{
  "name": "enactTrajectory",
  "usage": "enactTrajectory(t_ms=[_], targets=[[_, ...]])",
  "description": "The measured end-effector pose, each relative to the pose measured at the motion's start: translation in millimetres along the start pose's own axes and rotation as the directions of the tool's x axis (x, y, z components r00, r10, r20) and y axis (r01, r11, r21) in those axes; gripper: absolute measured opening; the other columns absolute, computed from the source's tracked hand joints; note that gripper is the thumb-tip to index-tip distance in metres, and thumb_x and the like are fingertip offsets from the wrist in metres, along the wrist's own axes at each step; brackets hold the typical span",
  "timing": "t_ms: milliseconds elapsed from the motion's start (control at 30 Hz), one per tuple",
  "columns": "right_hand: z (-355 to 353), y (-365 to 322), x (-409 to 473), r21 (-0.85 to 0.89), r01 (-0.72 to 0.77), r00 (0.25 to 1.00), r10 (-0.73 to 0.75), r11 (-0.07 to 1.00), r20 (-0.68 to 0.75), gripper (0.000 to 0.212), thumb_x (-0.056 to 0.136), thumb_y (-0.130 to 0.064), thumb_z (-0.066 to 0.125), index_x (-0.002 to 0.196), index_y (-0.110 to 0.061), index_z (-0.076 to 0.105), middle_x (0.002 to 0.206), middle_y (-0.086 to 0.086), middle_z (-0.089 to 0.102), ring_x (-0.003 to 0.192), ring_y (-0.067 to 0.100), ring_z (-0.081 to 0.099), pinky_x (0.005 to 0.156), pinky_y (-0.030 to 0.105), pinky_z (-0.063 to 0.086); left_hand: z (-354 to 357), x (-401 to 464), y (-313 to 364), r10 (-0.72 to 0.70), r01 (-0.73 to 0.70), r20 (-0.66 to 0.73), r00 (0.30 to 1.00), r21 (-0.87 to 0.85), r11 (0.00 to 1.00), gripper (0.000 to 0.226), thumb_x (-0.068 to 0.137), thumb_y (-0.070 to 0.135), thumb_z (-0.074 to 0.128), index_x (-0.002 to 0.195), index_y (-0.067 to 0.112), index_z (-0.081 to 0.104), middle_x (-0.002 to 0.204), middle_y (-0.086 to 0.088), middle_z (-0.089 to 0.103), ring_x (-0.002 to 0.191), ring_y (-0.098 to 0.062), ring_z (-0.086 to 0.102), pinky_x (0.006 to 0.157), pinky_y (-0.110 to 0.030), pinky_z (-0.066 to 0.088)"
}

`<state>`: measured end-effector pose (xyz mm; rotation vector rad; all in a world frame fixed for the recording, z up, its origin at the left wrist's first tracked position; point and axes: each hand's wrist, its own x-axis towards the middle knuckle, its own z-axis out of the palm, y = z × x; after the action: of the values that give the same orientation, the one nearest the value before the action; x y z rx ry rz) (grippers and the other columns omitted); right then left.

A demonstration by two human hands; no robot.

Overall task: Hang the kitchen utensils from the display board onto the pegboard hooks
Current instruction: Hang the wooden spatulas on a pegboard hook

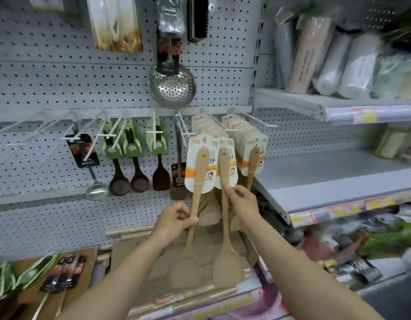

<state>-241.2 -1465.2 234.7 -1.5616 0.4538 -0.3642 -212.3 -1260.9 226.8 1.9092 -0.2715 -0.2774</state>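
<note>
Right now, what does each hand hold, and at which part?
The left hand grips one wooden spatula mid-handle. The right hand pinches a second wooden spatula on its upper handle, just below the card.

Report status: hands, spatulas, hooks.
Left hand grips one bamboo spatula. Right hand pinches a second spatula. Both off the hook; that hook already crowded with carded spatulas.

Little print reads clearly here.
A spatula card [225, 162] shows one Chinese character, 铲; the other labels and the shelf price tags [352, 210] are blurred.
</note>
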Motion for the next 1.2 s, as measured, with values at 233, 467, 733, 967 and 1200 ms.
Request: enactTrajectory(t_ms=[233,467,733,967,1200], targets=[[4.8,7.2,32.3,0.005,-0.014,0.999,0.014,1.000,0.042,0.023,0.096,-0.035,0.066,0.090,-0.012,0.069,0.083,0.003,0.073,0.074,0.013,0.066,0.063,0.023,0.053,12.7,14.6,-5.9,-0.005,0.005,-0.001,1.000,-0.013,1.000,0.021,0.079,0.010,0.079,0.075,0.013,0.059,0.082,-0.013,0.073,0.084,-0.030,0.072,0.086,-0.053,0.056],[6.9,9.7,51.4,-0.029,-0.049,0.996,0.051,0.998,0.080,0.020,0.097,-0.035,0.065,0.097,-0.015,0.070,0.094,0.003,0.074,0.082,0.013,0.067,0.072,0.027,0.056,20.5,25.3,-4.1,-0.004,0.004,-0.011,1.000,-0.043,0.999,0.021,0.080,0.006,0.078,0.076,0.013,0.058,0.084,-0.017,0.071,0.085,-0.032,0.072,0.085,-0.052,0.057],[-5.9,-28.7,35.8,0.010,0.186,0.952,-0.178,0.982,-0.250,0.026,0.099,-0.045,0.055,0.098,-0.022,0.068,0.097,-0.004,0.072,0.094,0.013,0.066,0.074,0.026,0.048,44.3,29.3,-1.3,0.022,-0.022,0.005,1.000,-0.069,0.997,0.022,0.079,0.009,0.079,0.077,0.013,0.058,0.084,-0.017,0.071,0.077,-0.021,0.071,0.076,-0.040,0.059],[-3.1,-45.6,26.2,0.007,0.256,0.965,-0.256,0.967,0.057,0.024,0.091,-0.039,0.071,0.093,-0.015,0.069,0.097,0.009,0.075,0.085,0.019,0.068,0.081,0.034,0.052,71.2,28.1,5.7,-0.002,0.007,0.023,1.000,-0.193,0.981,0.020,0.081,0.000,0.075,0.079,0.009,0.057,0.079,-0.015,0.066,0.085,-0.034,0.072,0.079,-0.045,0.060],[-7.7,-41.9,40.3,0.024,0.215,0.969,-0.216,0.976,0.117,0.008,0.091,-0.027,0.074,0.095,-0.022,0.069,0.097,-0.005,0.077,0.097,0.012,0.071,0.091,0.035,0.056,77.7,31.3,7.0,-0.034,0.042,0.040,0.999,-0.215,0.976,0.016,0.083,0.002,0.073,0.086,0.004,0.058,0.087,-0.021,0.071,0.086,-0.030,0.073,0.080,-0.048,0.060]])
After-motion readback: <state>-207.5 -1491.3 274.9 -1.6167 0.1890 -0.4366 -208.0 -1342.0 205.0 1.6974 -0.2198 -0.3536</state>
